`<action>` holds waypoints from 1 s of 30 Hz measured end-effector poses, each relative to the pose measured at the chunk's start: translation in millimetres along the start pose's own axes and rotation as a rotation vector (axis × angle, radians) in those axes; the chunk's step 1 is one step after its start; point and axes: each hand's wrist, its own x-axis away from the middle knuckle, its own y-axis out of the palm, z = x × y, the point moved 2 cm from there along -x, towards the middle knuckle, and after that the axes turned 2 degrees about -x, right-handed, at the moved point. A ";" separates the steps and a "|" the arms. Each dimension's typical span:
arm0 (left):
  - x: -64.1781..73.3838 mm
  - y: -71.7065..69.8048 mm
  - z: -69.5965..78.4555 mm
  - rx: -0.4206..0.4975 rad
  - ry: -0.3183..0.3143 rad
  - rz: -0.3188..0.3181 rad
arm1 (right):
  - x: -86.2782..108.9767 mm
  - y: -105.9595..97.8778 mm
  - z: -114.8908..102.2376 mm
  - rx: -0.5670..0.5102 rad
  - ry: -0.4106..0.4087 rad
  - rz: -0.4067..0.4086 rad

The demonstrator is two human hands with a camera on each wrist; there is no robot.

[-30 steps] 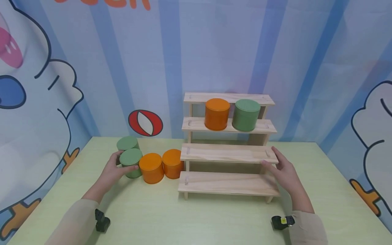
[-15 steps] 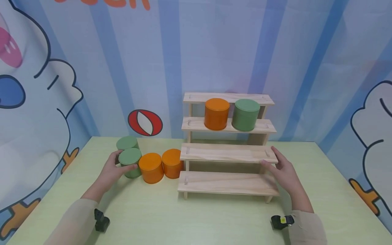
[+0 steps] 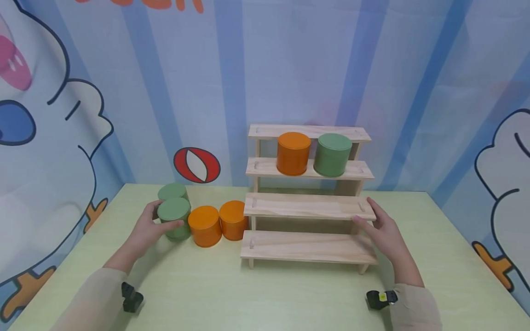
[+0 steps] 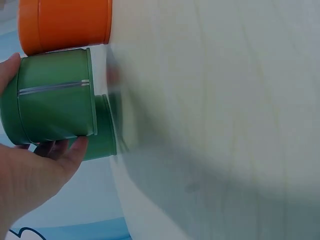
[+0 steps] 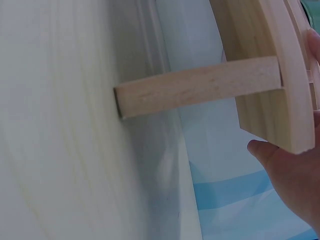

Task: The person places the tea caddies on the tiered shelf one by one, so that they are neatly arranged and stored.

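Note:
My left hand (image 3: 146,230) grips a green tin (image 3: 174,212) around its side, thumb in front and fingers behind. In the left wrist view this green tin (image 4: 55,100) has its base a little off the tabletop, with a second green tin (image 4: 106,132) standing behind it. Two orange tins, a nearer one (image 3: 204,226) and another (image 3: 233,219), stand to its right on the table. My right hand (image 3: 385,232) holds the right end of a lower tier of the stepped wooden stand (image 3: 308,248), thumb at the front edge.
On an upper tier stand an orange tin (image 3: 293,155) and a green tin (image 3: 332,156) side by side. The stand's left side is close to the right orange tin. A blue striped cloth backdrop (image 3: 285,69) rises behind the pale table (image 3: 207,294).
My left hand has risen slightly and moved a little left, and the green tin has come up with it. The right hand and the stand stay put.

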 end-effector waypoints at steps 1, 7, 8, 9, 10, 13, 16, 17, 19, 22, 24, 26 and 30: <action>1.4 -0.6 2.1 -0.004 0.004 0.000 | -0.1 -0.2 0.0 -0.002 -0.002 -0.001; 6.8 -3.8 13.1 -0.013 0.028 0.007 | -1.1 -1.6 0.3 -0.003 -0.006 -0.005; 6.9 -4.5 14.2 -0.016 0.029 0.009 | -1.1 -1.9 0.3 -0.002 -0.006 -0.004; 7.0 -5.2 15.0 -0.020 0.031 0.010 | -0.9 -2.2 0.4 -0.001 -0.007 -0.004; 7.1 -6.0 15.8 -0.026 0.030 0.012 | -0.7 -2.4 0.4 0.000 -0.007 -0.004; 7.6 -9.3 17.6 -0.045 0.032 0.011 | -0.1 -2.0 0.4 -0.001 -0.009 -0.008; 9.6 -14.1 20.5 -0.063 0.048 0.014 | 0.2 -0.8 0.4 -0.002 -0.009 -0.011; 10.6 -16.0 22.0 -0.069 0.056 0.016 | 0.3 -0.6 0.4 -0.003 -0.010 -0.011; 13.1 -19.8 26.2 -0.080 0.077 0.025 | -0.1 -0.5 0.4 0.001 -0.012 -0.011; 16.6 -25.1 33.1 -0.093 0.107 0.038 | -0.6 -1.4 0.1 0.006 -0.011 -0.007; 18.8 -27.8 37.6 -0.098 0.122 0.041 | -0.7 -1.6 -0.1 0.008 -0.009 -0.007; 20.2 -29.5 41.7 -0.103 0.127 0.041 | -0.5 -1.5 -0.2 0.009 -0.008 -0.006; 22.1 -30.4 51.3 -0.110 0.129 0.037 | 0.4 -1.1 0.3 0.007 -0.009 -0.004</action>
